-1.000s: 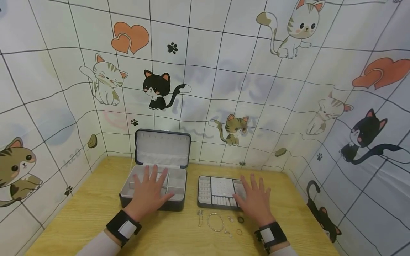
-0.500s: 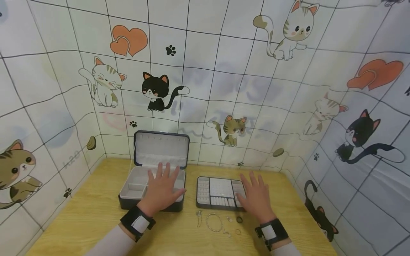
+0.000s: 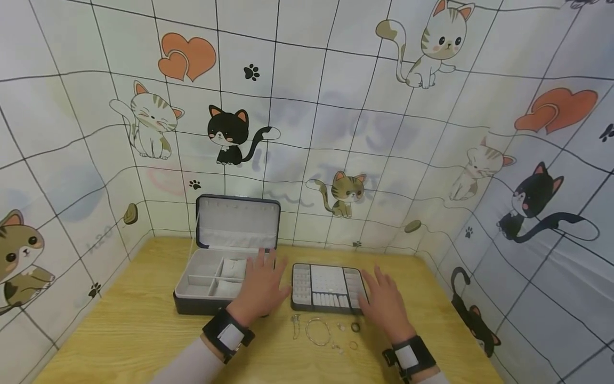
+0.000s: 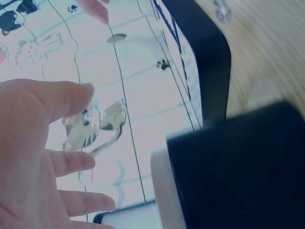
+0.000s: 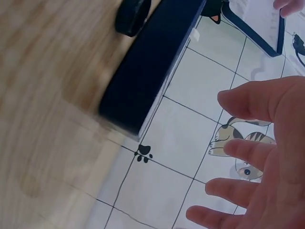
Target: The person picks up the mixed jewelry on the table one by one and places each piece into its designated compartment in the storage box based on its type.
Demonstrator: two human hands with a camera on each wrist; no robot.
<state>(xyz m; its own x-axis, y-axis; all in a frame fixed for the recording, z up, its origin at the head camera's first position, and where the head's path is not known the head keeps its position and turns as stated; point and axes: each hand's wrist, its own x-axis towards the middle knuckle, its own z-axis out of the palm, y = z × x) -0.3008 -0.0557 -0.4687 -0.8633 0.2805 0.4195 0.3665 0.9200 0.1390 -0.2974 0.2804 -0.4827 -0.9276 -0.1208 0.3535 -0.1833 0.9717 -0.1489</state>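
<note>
A navy jewelry box (image 3: 188, 305) stands on the left of the table, its lid (image 3: 238, 224) raised. Over the box's right end hovers my left hand (image 3: 261, 285), fingers spread and holding nothing. Right of the box lies a navy-edged jewelry tray (image 3: 301, 307) with pale compartments and ring slots. My right hand (image 3: 386, 304) is at the tray's right end, fingers extended and holding nothing; whether it touches the tray I cannot tell. In front of the tray lie a thin bangle (image 3: 307, 332), a small chain (image 3: 295, 326), a dark ring (image 3: 355, 326) and a gold-coloured ring (image 3: 353, 345).
Small shiny pieces (image 3: 337, 348) lie beside the bangle, too small to identify. White cushions (image 3: 234, 268) fill some box compartments. A cat-print cloth (image 3: 307, 133) hangs behind and along both sides of the wooden table (image 3: 110, 320).
My left hand has moved right, from over the box's middle to its right end, uncovering the cushions. My right hand has stayed near the tray's right end. The view has shifted slightly.
</note>
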